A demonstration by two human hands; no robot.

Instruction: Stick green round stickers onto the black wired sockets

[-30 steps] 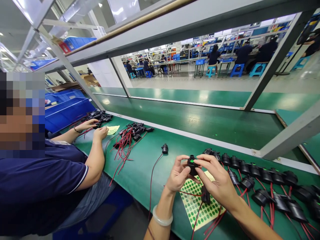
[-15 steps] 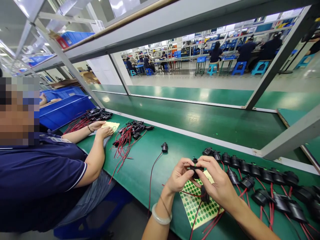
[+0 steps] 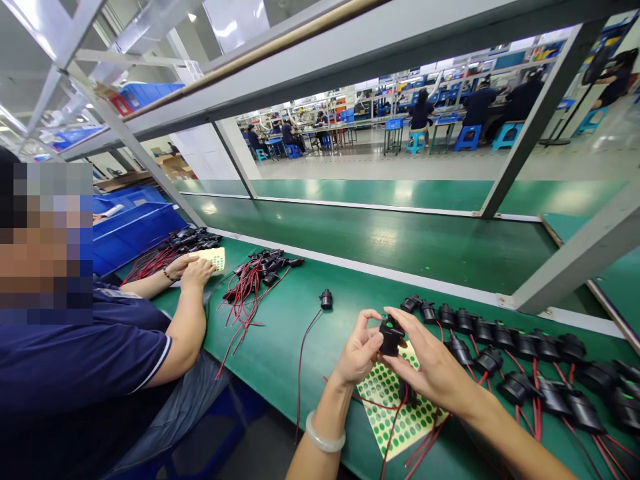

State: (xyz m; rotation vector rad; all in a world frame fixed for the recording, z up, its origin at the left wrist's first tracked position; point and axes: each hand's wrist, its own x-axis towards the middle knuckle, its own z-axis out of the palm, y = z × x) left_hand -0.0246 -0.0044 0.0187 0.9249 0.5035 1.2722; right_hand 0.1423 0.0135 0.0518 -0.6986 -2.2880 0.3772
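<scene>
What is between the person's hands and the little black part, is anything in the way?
Nothing visible. The left hand and the right hand both pinch the black part directly, just above the green dot sticker sheet. Its red and black wires trail down over that sheet.

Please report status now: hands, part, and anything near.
Left hand and right hand both grip black part. Sticker sheet beneath. Loose wired part lies apart.

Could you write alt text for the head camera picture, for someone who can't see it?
A person's left hand and right hand hold a small black part above a green-dotted sticker sheet on a green bench. Similar wired parts lie to the right; a co-worker sits left.
</scene>
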